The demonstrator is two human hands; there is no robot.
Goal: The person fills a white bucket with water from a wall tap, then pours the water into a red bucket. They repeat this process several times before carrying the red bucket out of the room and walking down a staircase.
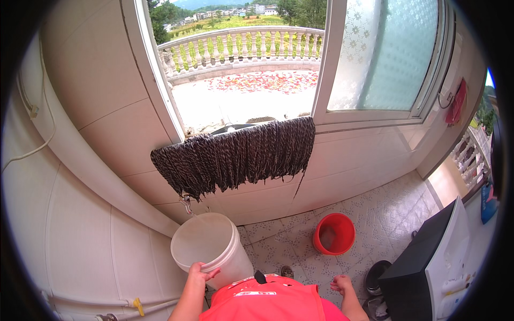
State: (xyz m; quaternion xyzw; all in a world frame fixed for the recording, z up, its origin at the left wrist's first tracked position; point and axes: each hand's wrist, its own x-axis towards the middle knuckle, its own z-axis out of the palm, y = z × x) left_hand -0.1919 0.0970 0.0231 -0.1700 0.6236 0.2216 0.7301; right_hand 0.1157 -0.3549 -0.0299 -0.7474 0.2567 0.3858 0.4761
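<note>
My left hand (204,273) is at the near rim of a large white plastic bucket (239,261), its fingers spread against the outside; whether it touches the rim is hard to tell. The bucket stands under a metal tap (186,204) on the wall. My right hand (341,283) hangs at my right side, loosely bent, with nothing seen in it. Beyond it, a red plastic bucket (334,234) stands on the tiled floor. A dark mop head (241,156) with long strands is draped over the window sill, above the tap.
White pipes (136,307) with a yellow valve handle run at lower left. To the right stand a black-sided cabinet (421,257) and a dark round bin (376,273). Through the open window, red peppers (265,82) lie spread before a balustrade (241,47). A doorway is at far right.
</note>
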